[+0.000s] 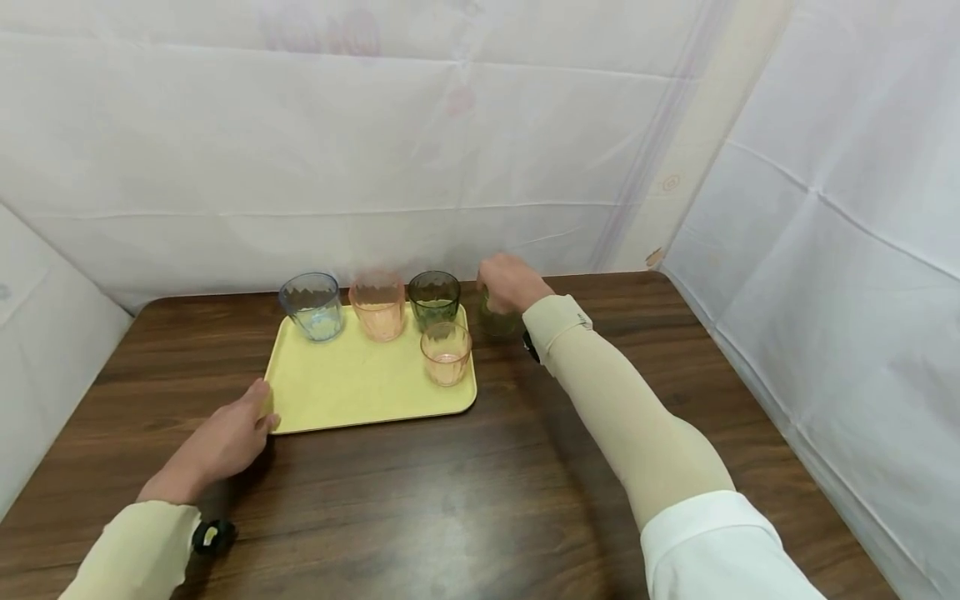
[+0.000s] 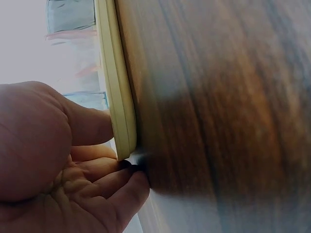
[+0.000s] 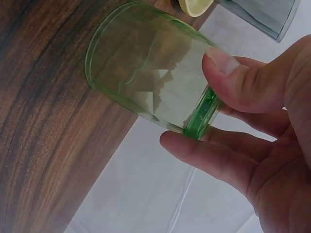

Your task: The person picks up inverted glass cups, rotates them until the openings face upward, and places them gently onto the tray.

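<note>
My right hand (image 1: pixel 510 283) grips a pale green cup (image 1: pixel 495 322) that stands on the wooden table just right of the yellow tray (image 1: pixel 352 392). In the right wrist view the thumb (image 3: pixel 233 73) and a finger (image 3: pixel 209 150) clasp the green cup (image 3: pixel 146 77) near its rim. My left hand (image 1: pixel 232 433) lies at the tray's near left corner. Its thumb (image 2: pixel 92 127) rests on the tray rim (image 2: pixel 116 73) and its fairly straight fingers (image 2: pixel 121 182) touch the corner at table level. On the tray stand a blue cup (image 1: pixel 311 305), a pink cup (image 1: pixel 377 307), a dark green cup (image 1: pixel 433 298) and a small orange cup (image 1: pixel 446 354).
The dark wooden table (image 1: pixel 450 500) stretches toward me below the tray. White sheeting (image 1: pixel 825 292) walls it in at the back and on both sides. The tray's corner (image 3: pixel 194 6) and a dark cup (image 3: pixel 262 14) show just beyond the green cup.
</note>
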